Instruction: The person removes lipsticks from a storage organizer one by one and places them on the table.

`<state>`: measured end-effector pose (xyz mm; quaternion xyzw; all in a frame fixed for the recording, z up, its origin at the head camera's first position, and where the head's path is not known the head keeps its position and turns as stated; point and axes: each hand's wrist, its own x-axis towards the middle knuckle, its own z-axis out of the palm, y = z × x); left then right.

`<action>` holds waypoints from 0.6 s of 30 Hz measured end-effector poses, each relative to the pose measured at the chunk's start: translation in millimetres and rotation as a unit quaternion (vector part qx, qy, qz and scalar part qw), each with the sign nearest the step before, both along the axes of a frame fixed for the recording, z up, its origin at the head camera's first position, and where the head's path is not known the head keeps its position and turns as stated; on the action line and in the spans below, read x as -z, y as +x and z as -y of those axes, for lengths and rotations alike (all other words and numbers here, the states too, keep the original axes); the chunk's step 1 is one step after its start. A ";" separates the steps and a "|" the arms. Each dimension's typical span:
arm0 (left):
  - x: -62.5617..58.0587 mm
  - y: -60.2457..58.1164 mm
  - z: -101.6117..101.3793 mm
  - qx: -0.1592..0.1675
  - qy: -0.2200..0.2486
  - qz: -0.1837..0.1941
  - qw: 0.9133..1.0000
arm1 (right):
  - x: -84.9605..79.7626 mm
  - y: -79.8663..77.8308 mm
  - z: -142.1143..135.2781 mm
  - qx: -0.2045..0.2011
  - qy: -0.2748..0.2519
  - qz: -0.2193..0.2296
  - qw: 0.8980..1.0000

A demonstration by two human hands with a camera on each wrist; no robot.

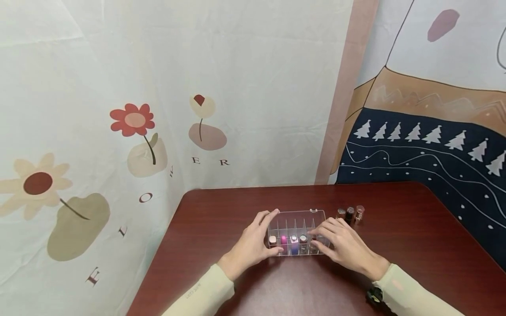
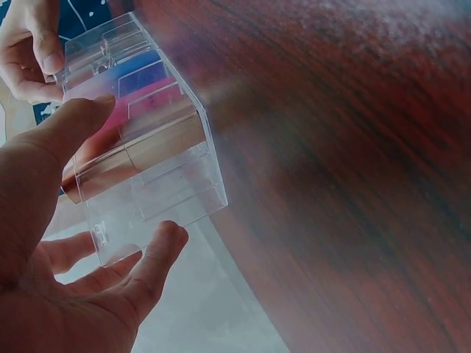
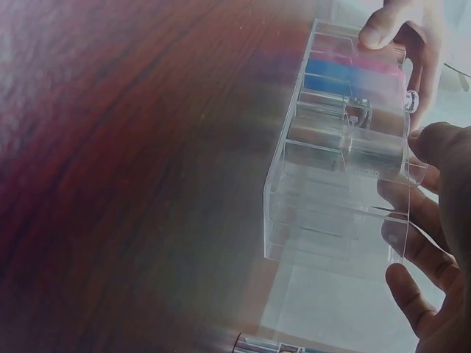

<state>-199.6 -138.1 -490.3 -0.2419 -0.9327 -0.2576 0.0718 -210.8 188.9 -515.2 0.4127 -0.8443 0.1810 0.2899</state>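
A clear plastic lipstick organizer (image 1: 294, 219) with divided compartments stands on the table, its front row holding several tubes. My left hand (image 1: 253, 237) holds its left end, the thumb at the front and the fingers by the end wall. A pink tube (image 1: 283, 240) and a pink-and-blue tube (image 1: 294, 245) stand near that hand, beside a light-topped tube (image 1: 272, 240). At the right part of the front row, my right hand (image 1: 344, 243) has thumb and forefinger around the upper end of a clear lipstick tube (image 3: 375, 153). Its fingers partly hide that tube in the head view.
Behind the right hand, several small lipstick tubes (image 1: 349, 213) stand on the dark red table (image 1: 221, 219). A watch (image 1: 374, 295) is on the right wrist. Printed cloth hangings (image 1: 257, 87) close off the back and left side.
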 end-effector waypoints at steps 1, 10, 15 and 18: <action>-0.1 0.0 0.0 0.000 0.000 0.000 1.000 | -0.2 -0.1 0.1 -0.001 -0.001 -0.001 1.000; -0.6 -1.0 0.3 -0.003 -0.003 0.003 1.000 | -2.3 -1.7 1.0 -0.009 -0.009 -0.014 1.000; 0.1 -1.2 0.3 -0.004 -0.005 0.005 1.000 | -2.5 -1.5 1.0 -0.011 -0.011 -0.017 1.000; 0.4 -1.7 0.1 -0.004 -0.005 0.004 1.000 | -3.5 -2.4 0.8 -0.012 -0.011 -0.020 1.000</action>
